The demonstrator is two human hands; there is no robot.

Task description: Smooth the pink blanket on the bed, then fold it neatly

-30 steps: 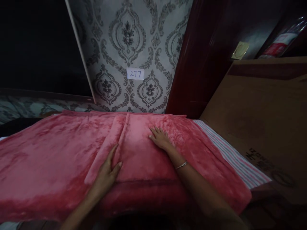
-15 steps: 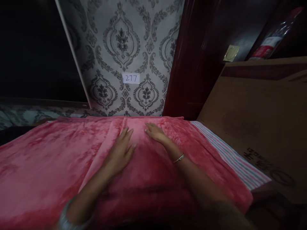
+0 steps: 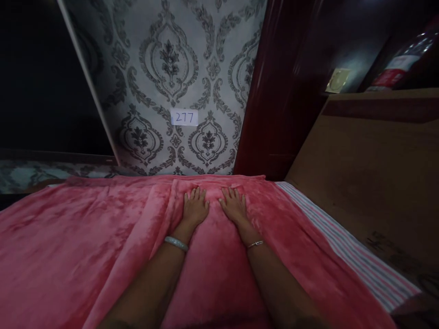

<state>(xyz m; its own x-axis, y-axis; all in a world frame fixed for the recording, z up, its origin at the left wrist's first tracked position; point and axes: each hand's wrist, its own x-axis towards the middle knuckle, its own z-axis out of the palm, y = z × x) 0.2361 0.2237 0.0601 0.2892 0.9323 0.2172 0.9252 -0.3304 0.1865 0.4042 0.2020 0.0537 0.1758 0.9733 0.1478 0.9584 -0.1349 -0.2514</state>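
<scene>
A pink plush blanket (image 3: 219, 265) is spread across the surface before me, with a long raised fold running toward me left of centre. My left hand (image 3: 195, 205) lies flat on it near the far edge, fingers apart and pointing away. Beside it, a short gap to the right, my right hand (image 3: 233, 204) rests palm down on the same blanket with its fingers spread. A pale bangle (image 3: 176, 243) circles my left wrist and a thin bracelet (image 3: 255, 244) my right. Neither hand grips anything.
A striped cloth (image 3: 353, 246) shows from under the blanket on the right, next to a large cardboard box (image 3: 370, 173). Behind stand a patterned wall with a paper label (image 3: 184, 117) reading 277, a dark red panel (image 3: 270, 100) and a black screen (image 3: 44, 82). A bottle (image 3: 398, 68) is above the box.
My left hand has moved forward and to the right, and my right hand slightly right; they now lie side by side near the far edge. The view has shifted a little.
</scene>
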